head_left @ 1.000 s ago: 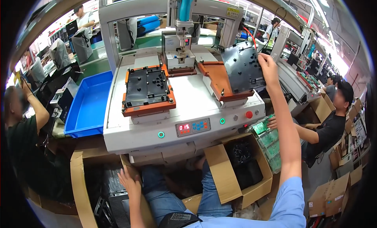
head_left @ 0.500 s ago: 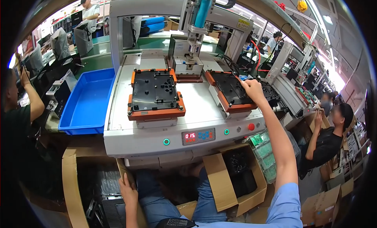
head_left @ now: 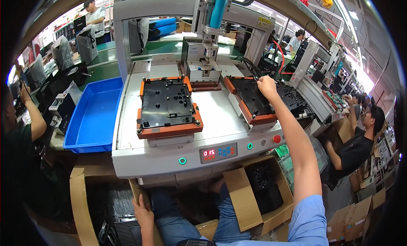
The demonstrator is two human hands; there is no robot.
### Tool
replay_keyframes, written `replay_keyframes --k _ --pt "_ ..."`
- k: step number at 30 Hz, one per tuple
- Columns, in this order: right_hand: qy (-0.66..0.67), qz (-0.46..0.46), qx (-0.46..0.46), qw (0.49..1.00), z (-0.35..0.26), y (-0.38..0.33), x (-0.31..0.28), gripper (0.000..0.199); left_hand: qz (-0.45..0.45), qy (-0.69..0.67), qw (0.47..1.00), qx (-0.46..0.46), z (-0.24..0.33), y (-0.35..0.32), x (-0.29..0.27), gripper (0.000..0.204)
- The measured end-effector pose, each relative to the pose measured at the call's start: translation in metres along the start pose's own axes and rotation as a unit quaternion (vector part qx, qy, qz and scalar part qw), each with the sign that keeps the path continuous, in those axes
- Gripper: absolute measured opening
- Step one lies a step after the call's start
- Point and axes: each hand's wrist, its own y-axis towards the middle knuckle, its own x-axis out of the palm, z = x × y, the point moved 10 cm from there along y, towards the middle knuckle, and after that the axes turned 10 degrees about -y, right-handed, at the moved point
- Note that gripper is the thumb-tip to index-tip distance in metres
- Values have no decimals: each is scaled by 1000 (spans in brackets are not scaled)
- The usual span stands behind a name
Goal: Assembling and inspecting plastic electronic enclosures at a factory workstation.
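The right hand (head_left: 268, 83) has come down from far right, fingers now closed on the black plate (head_left: 253, 96) in the right orange tray (head_left: 263, 117), while the left hand (head_left: 143, 208) grips a box flap (head_left: 136, 191).

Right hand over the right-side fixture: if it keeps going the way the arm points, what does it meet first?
Probably the black cables at the back of the machine deck, just past the right hand. The hand sits at the far edge of the black plate in the right orange fixture; depth is unclear.
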Motion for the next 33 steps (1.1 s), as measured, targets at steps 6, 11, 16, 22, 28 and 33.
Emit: replay_keyframes --k 6,11,16,22,28,33 --pt "41 29 -9 999 -7 -6 -4 18 2 6 1000 -1 -2 0 -6 52" --pt "51 42 -29 997 -11 -4 -7 21 8 9 1000 -3 -2 2 -6 53" --pt "44 37 -33 998 -3 -1 -7 21 0 17 1000 5 1 2 -2 56" --pt "217 -59 -51 973 24 -27 -45 32 4 -8 1000 8 -5 1 1 57" --pt "297 -21 68 952 70 -131 -65 33 37 11 998 45 6 0 -12 41" --pt "325 105 37 939 56 -150 -70 19 22 4 999 26 6 2 -9 39"
